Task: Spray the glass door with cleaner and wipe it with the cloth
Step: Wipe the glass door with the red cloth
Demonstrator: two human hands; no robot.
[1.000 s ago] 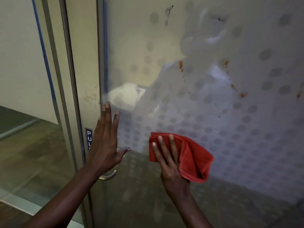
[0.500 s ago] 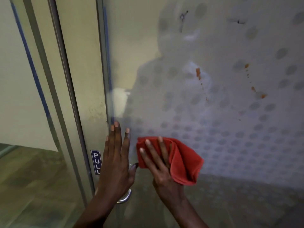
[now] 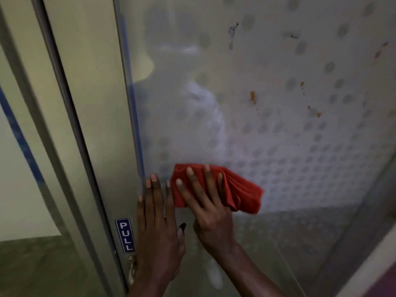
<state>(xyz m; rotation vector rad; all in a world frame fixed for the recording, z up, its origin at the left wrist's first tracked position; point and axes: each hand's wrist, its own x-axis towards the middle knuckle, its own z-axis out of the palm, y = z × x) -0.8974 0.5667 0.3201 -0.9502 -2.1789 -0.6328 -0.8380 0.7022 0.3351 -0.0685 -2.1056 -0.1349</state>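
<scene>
The glass door [image 3: 278, 146] fills the view, frosted with a pattern of grey dots. Orange-brown stains [image 3: 253, 97] and dark smudges [image 3: 232, 30] mark its upper part. My right hand [image 3: 205, 202] presses a folded red cloth [image 3: 240, 189] flat against the glass, low and near the door's left edge. My left hand [image 3: 158, 228] lies flat on the glass beside it, fingers spread, touching the door's edge and holding nothing. No spray bottle is in view.
A metal door frame [image 3: 96, 146] runs down the left, with a blue PULL label [image 3: 125, 235] and a metal handle [image 3: 131, 269] partly hidden by my left hand. Further left is another glass pane with a blue stripe [image 3: 19, 136].
My right hand has slid the cloth leftward on the glass until it sits right beside my left hand. The view has moved closer and shifted so the stains appear higher right.
</scene>
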